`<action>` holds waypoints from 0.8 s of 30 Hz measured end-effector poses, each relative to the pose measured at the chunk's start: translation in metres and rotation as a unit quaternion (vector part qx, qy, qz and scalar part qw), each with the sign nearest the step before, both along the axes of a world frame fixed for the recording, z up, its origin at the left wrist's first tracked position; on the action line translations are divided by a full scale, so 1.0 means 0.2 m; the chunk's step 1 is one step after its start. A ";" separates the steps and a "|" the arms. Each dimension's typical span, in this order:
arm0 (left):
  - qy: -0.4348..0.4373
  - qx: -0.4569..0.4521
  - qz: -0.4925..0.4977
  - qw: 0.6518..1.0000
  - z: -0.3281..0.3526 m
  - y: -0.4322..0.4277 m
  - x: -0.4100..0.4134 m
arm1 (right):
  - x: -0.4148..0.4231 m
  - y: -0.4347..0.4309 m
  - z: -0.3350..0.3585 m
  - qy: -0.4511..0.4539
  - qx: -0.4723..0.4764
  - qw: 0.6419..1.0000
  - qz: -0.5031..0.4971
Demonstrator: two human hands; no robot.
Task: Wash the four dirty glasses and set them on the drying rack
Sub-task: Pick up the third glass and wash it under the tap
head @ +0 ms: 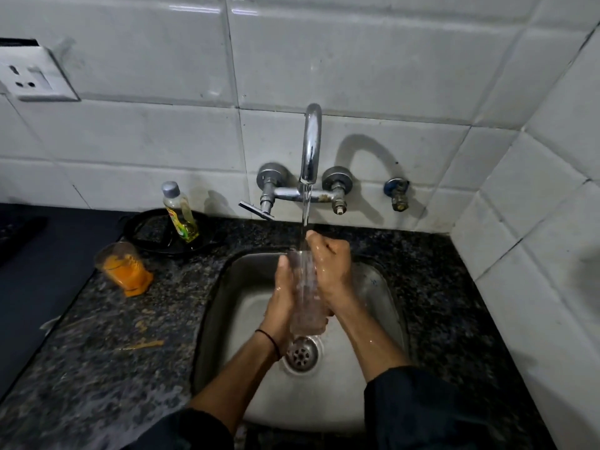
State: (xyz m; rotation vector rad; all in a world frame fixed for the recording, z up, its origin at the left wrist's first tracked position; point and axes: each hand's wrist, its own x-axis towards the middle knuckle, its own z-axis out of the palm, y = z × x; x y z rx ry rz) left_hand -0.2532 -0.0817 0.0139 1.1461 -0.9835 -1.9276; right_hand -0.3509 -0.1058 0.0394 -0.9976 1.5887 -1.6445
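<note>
Dark sleeves (422, 414) reached over the sink (376, 287); left hand (284, 290) and right hand (332, 271) both gripped a clear glass (305, 297) under the tap (311, 141) at twelve o'clock. An orange-stained glass (123, 267) stood at ten o'clock, unwashed; likely an early stage, no rack visible

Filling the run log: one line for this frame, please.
step: rinse glass | left hand: holds glass | right hand: grips glass near rim | tap: running onto glass, over sink | counter: orange-stained glass
</note>
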 end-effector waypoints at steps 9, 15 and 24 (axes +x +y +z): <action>-0.145 -0.157 0.116 0.970 0.02 -0.04 -0.07 | 0.08 0.01 0.04 0.241 -0.032 0.967 -0.081; -0.016 0.014 0.047 0.999 0.04 -0.17 0.00 | 0.04 -0.04 0.05 0.059 -0.023 0.997 -0.040; 0.025 0.021 -0.019 0.999 0.03 -0.19 0.04 | 0.03 -0.08 0.06 -0.035 0.004 0.999 -0.023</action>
